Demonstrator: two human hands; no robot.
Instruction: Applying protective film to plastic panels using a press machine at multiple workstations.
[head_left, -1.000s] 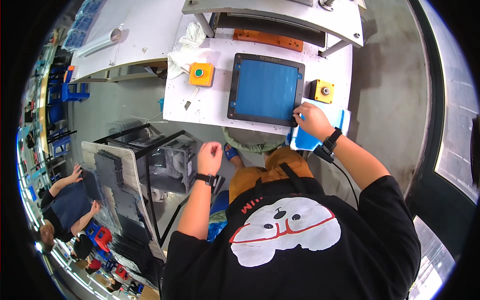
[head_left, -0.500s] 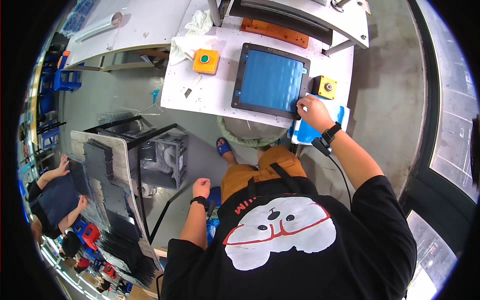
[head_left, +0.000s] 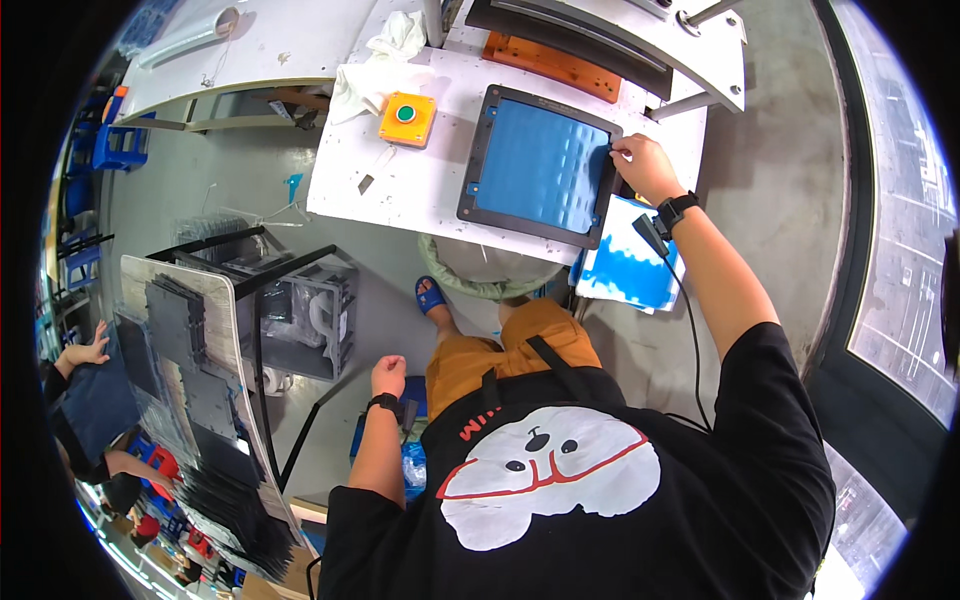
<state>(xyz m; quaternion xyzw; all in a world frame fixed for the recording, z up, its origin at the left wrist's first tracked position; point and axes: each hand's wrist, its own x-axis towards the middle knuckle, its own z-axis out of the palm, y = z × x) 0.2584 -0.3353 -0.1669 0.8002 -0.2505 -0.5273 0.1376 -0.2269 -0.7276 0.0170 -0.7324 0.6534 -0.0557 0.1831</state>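
Observation:
A flat rectangular panel with a black frame and a glossy blue film (head_left: 545, 165) lies on the white table (head_left: 400, 190). My right hand (head_left: 645, 168) is at the frame's right edge, thumb and fingertips pinched over the small blue tab there; the fingers largely cover the tab. Another blue tab (head_left: 473, 188) shows on the left side of the film. My left hand (head_left: 388, 376) hangs away from the table beside my thigh, its fingers curled closed with nothing visible in them.
A yellow box with a green button (head_left: 406, 115) stands left of the panel, near a white cloth (head_left: 362, 88). Behind are an orange bar (head_left: 552, 66) and a press-like frame (head_left: 600, 38). Blue-and-white sheets (head_left: 630, 262) lie at lower right. A rack (head_left: 215, 400) holds black parts; another person works beyond.
My right hand has moved from the panel's near right corner up along its right edge to the blue tab. My left hand still hangs closed. The view has shifted slightly.

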